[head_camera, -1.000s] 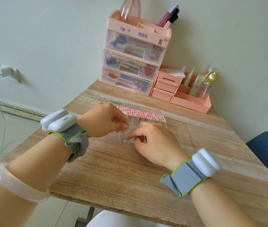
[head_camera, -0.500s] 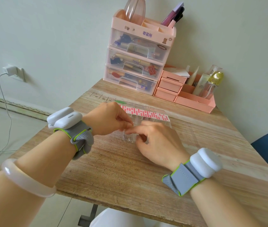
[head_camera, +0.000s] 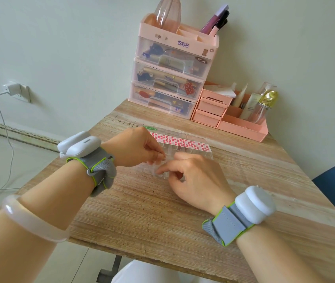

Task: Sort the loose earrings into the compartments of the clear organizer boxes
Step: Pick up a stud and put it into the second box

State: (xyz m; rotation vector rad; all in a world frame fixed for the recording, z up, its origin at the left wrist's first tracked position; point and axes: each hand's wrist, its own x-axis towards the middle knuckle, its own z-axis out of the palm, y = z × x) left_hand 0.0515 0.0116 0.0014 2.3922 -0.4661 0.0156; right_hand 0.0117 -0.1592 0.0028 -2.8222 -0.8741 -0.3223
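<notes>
A clear organizer box (head_camera: 185, 149), bearing a strip of pink stickers (head_camera: 180, 141), is shown lying flat at the middle of the wooden table (head_camera: 142, 205), its long axis running from near left to far right. The left hand (head_camera: 136, 149) and right hand (head_camera: 193, 176) are held with fingertips pinched together over the box's near edge, seemingly on something small and clear, though what is gripped cannot be made out. A placing step is judged to be in hand; a precise release into a single compartment is called for next.
</notes>
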